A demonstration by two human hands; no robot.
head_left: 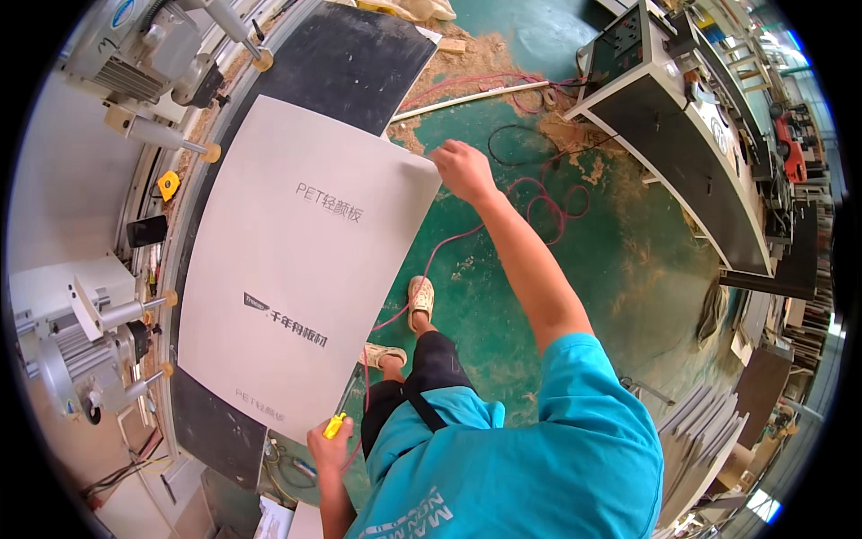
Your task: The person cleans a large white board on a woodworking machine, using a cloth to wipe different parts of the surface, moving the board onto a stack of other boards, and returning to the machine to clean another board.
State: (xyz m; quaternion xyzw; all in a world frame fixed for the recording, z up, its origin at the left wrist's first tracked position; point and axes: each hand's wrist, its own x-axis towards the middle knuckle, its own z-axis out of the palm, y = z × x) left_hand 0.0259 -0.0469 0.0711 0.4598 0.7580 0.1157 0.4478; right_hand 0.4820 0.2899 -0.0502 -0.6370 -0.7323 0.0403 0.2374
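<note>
A large white panel (287, 234) with dark print lies on the dark machine bed, its edge nearest me reaching past the bed. My right hand (462, 169) is at the panel's far right corner, its fingers curled closed on the edge. Near the opposite corner, low in the picture, my left hand (330, 446) is closed around a yellow-handled tool (335, 425). A thin grey shaft seems to extend from that handle; the exact kind of tool cannot be made out.
Motor units (76, 359) with clamps line the bed's left side, near a yellow tape measure (168, 186) and a phone (147, 231). A red hose (449, 238) and sawdust (480, 58) lie on the green floor. A dark-sided machine (664, 135) stands right; stacked boards (700, 440) lean lower right.
</note>
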